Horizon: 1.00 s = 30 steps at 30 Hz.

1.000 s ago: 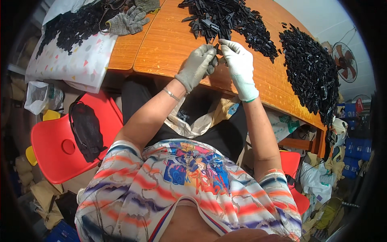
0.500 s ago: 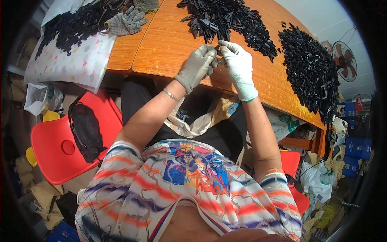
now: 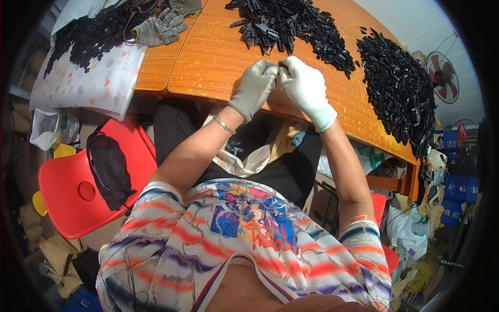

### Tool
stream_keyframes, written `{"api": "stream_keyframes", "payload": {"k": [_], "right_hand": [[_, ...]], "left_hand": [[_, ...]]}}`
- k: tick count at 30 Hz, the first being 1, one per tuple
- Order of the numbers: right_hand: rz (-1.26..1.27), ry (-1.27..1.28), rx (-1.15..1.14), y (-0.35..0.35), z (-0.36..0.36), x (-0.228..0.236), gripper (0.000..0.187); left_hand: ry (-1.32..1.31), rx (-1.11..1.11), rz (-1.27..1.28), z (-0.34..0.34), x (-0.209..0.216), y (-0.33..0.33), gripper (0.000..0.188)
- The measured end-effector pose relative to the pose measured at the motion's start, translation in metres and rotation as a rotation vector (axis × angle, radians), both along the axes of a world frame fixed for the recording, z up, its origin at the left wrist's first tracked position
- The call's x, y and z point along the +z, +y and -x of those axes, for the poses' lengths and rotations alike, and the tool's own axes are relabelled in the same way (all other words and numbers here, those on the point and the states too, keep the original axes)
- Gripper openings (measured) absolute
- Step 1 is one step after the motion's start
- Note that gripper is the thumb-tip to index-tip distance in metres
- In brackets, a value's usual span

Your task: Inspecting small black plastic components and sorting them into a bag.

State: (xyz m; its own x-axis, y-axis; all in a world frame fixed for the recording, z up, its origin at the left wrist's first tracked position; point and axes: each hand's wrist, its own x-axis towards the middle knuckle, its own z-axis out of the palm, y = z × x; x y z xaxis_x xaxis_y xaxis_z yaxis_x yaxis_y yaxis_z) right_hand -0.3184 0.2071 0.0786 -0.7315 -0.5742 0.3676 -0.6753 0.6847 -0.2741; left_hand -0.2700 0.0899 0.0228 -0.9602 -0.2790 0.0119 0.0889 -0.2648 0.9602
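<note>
My left hand point(image 3: 254, 87), in a grey-coated glove, is closed above the near edge of the wooden table point(image 3: 205, 62). My right hand point(image 3: 305, 87), in a white glove, is closed right beside it, and the fingertips of both meet. Between them is a small black plastic part, now almost wholly hidden by the fingers. Just beyond my hands lies a pile of longer black plastic parts point(image 3: 267, 28), which runs right into a heap of smaller black pieces point(image 3: 332, 49).
A large black heap point(image 3: 397, 88) covers the table's right end. At left, black pieces point(image 3: 86, 44) lie on a patterned white sheet point(image 3: 112, 78), near grey work gloves point(image 3: 162, 28). A red chair point(image 3: 67, 182) holds a black bag point(image 3: 110, 169). An open sack point(image 3: 244, 165) sits at my lap.
My right hand has turned and closed in against the left fingertips, its forearm swinging slightly outward. The black part that showed between the fingers is now mostly covered. The left hand has barely moved.
</note>
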Motion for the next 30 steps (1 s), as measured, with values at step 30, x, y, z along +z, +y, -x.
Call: {"api": "stream_keyframes", "payload": {"k": [30], "right_hand": [[0.616,-0.876,0.186,0.036,-0.004,-0.001,0.026]], "left_hand": [[-0.068,-0.211,-0.306,-0.030,0.019,-0.010,0.024]]}}
